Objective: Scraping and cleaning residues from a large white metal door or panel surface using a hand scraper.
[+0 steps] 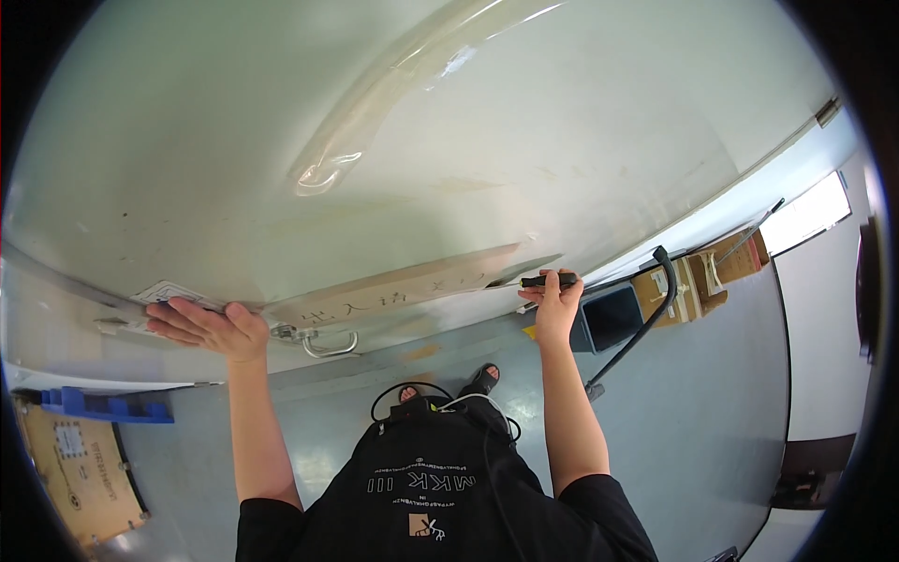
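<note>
A large white door (403, 215) fills the upper view. A long tan strip (375, 286) with handwritten characters lies along it. My left hand (217, 330) rests flat, fingers stretched out, against the door at the strip's left end. Under those fingers a white paper label (169, 291) partly shows. My right hand (553, 304) pinches a slim black-handled tool (547, 280) with a yellow band near its front. The tool's thin front end points left to the strip's right end; its exact kind and whether it touches are unclear. A metal lever handle (330, 345) sits below the strip.
Clear film (361, 112) hangs on the door's upper part. At right stand a dark bin (611, 317), a black bent pole (646, 328) and cardboard boxes (698, 281). A wooden board (80, 468) and a blue plastic piece (103, 405) lie at lower left.
</note>
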Action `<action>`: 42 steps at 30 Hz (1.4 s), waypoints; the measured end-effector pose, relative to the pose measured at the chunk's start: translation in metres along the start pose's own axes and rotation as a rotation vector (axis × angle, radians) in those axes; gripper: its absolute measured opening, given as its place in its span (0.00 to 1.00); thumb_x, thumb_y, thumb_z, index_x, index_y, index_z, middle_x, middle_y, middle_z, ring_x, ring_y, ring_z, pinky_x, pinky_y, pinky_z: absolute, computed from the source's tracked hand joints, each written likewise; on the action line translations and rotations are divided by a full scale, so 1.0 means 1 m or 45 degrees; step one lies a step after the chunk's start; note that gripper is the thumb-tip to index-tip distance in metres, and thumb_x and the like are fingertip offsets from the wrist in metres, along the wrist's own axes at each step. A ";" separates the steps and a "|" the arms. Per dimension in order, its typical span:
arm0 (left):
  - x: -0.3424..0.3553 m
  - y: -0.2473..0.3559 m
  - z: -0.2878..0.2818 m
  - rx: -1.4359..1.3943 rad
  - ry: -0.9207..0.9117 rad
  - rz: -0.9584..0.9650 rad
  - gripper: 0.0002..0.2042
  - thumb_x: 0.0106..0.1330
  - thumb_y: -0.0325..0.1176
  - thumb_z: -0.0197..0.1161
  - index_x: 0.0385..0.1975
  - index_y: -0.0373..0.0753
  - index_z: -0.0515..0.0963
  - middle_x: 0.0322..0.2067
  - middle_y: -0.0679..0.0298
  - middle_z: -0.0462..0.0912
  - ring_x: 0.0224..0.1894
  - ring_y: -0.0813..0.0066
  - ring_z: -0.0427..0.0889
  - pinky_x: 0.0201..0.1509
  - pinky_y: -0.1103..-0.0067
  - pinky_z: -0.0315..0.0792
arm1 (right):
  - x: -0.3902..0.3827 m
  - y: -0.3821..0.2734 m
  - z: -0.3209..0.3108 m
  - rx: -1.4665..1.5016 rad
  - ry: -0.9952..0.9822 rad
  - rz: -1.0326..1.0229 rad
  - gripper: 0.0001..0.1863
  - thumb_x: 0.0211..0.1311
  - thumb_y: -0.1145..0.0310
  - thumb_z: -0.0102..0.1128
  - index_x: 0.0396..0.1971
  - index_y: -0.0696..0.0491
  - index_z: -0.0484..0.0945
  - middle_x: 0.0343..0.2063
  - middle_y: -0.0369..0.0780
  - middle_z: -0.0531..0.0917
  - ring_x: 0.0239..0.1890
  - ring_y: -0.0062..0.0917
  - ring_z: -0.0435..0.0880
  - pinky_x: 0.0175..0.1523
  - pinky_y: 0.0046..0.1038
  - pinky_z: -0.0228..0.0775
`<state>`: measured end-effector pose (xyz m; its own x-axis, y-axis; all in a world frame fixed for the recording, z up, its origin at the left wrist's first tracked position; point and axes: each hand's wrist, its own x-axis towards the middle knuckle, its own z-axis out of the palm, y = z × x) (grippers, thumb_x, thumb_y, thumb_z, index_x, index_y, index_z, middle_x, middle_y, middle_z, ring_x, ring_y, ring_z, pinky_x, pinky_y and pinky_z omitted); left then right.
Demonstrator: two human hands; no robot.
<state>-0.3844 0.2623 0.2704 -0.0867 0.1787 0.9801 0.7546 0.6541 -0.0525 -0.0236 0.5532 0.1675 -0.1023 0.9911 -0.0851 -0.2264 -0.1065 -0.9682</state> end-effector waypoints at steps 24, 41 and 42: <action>0.001 0.001 0.000 -0.008 -0.002 -0.017 0.36 0.81 0.53 0.35 0.79 0.32 0.46 0.80 0.45 0.40 0.81 0.40 0.33 0.81 0.51 0.30 | -0.019 -0.010 0.014 -0.405 -0.129 -0.206 0.17 0.75 0.73 0.56 0.54 0.62 0.62 0.42 0.44 0.81 0.34 0.23 0.87 0.41 0.25 0.84; 0.001 0.000 0.000 0.006 -0.006 -0.006 0.36 0.81 0.52 0.35 0.79 0.32 0.46 0.80 0.44 0.40 0.81 0.38 0.33 0.81 0.49 0.31 | -0.028 -0.013 0.015 -0.569 -0.206 -0.318 0.18 0.75 0.73 0.56 0.56 0.62 0.61 0.44 0.45 0.82 0.36 0.24 0.87 0.44 0.26 0.82; -0.001 0.000 -0.001 0.005 -0.013 -0.012 0.36 0.81 0.53 0.35 0.79 0.32 0.46 0.80 0.45 0.40 0.81 0.39 0.33 0.81 0.50 0.31 | -0.028 -0.013 0.015 -0.569 -0.206 -0.318 0.18 0.75 0.73 0.56 0.56 0.62 0.61 0.44 0.45 0.82 0.36 0.24 0.87 0.44 0.26 0.82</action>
<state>-0.3843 0.2615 0.2699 -0.1004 0.1799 0.9785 0.7512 0.6586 -0.0440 -0.0324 0.5252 0.1862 -0.2543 0.9532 0.1636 0.1683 0.2102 -0.9631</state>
